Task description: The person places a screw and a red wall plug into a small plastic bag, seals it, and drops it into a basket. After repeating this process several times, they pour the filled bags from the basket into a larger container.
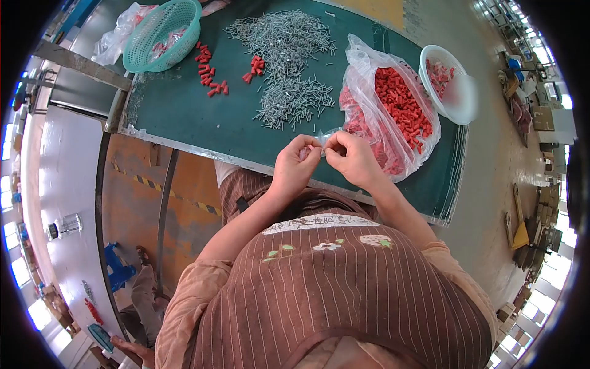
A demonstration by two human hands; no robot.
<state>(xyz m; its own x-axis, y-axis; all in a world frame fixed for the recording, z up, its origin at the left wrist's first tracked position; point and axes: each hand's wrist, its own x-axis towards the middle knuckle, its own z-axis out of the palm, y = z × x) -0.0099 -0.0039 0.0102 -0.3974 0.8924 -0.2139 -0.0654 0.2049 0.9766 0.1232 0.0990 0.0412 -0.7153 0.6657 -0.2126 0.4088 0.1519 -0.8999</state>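
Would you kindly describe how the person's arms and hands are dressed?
Both the left hand and the right hand are bare, with no gloves, rings or watch visible. The forearms are uncovered; loose short sleeves in a light peach cloth end near the elbows.

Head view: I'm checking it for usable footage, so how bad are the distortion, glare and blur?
Head view: strong fisheye, with black corners and a bowed table edge; windows at both rims blown out; centre sharp, so the metal pins and both hands, left hand and right hand, read clearly.

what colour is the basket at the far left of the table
Teal green, an open mesh plastic basket; it shows clearly in the head view, beside the scattered red caps.
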